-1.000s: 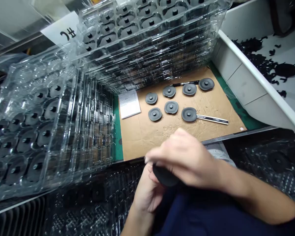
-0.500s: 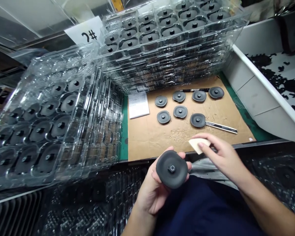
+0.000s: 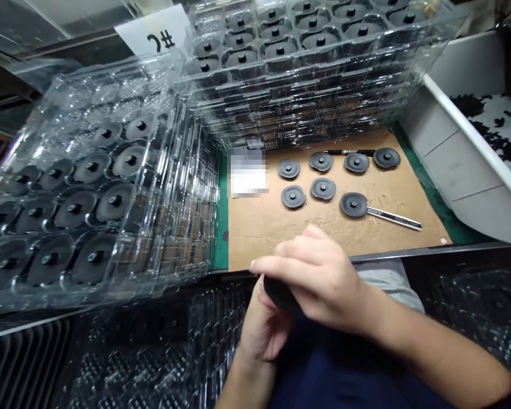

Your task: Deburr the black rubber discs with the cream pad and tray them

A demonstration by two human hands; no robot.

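My left hand [image 3: 262, 329] grips a round black rubber disc [image 3: 276, 293] from below, close to my lap. My right hand [image 3: 317, 278] lies over the disc with its fingers curled and pressed onto it, hiding most of it. Whatever sits under the right fingers is hidden. Several more black discs [image 3: 322, 188] lie in two rows on a brown cardboard sheet [image 3: 281, 233] just beyond my hands.
Stacks of clear plastic trays holding black discs stand at the left [image 3: 89, 187] and at the back [image 3: 306, 62]. A thin metal tool [image 3: 394, 217] and a black pen [image 3: 351, 152] lie on the cardboard. A white bin [image 3: 464, 153] with black scraps is at the right.
Half a second ago my right hand was off to the right holding a small pale piece and the disc's face showed. Now the right hand covers the disc.
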